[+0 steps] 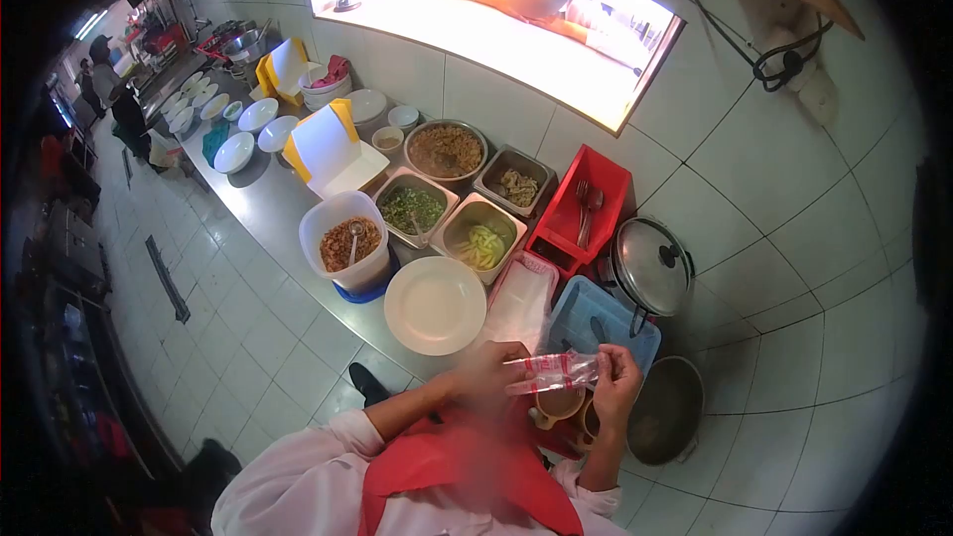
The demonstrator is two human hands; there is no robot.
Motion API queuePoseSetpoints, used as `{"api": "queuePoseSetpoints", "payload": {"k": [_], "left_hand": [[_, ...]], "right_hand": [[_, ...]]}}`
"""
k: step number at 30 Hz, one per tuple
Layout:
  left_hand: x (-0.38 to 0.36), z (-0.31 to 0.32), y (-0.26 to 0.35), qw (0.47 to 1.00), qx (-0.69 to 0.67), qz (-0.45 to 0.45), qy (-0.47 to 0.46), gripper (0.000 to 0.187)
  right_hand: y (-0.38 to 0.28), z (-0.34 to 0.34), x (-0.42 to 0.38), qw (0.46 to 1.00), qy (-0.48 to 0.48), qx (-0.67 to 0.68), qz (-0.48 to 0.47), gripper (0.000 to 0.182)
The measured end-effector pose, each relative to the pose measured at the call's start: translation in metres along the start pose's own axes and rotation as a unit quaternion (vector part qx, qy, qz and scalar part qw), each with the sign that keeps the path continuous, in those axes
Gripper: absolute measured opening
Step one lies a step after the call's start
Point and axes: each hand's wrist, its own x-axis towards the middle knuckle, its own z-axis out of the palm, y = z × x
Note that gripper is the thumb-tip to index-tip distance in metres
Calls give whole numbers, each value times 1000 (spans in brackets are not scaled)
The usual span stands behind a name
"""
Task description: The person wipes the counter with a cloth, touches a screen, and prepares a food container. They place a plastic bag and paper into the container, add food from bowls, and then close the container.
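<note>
A small transparent plastic bag (558, 373) with red print is stretched between my two hands, in front of my red apron. My left hand (480, 369), partly blurred, grips its left end. At the other end, the fingers of my right hand (617, 383) pinch the plastic. Just beyond my left hand lies a large white plate (435, 305) at the counter's edge. A light blue tray (635, 323) with dark utensils is close behind my right hand. Beside that tray sits a pink-rimmed white tray (524, 300). Cups (558, 403) show below the bag.
Food pans hold chopped greens (412, 208), pale green slices (480, 246) and brown meat (447, 150). A white tub (342, 238), a red cutlery box (586, 203) and a lidded pot (652, 266) surround them. Bowls line the counter leftward. Someone leans at the serving window (467, 35).
</note>
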Motion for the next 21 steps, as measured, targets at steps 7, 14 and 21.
{"api": "queuePoseSetpoints", "payload": {"k": [7,14,21], "left_hand": [[-2,9,16,985,25,34,-170,36],[5,29,-8,979,-2,81,-186,49],[82,45,-29,948,-264,-162,64,61]], "right_hand": [[-12,1,-5,998,-49,32,18,13],[-5,-60,11,944,312,104,1,21],[7,-66,4,930,347,116,-29,17]]}}
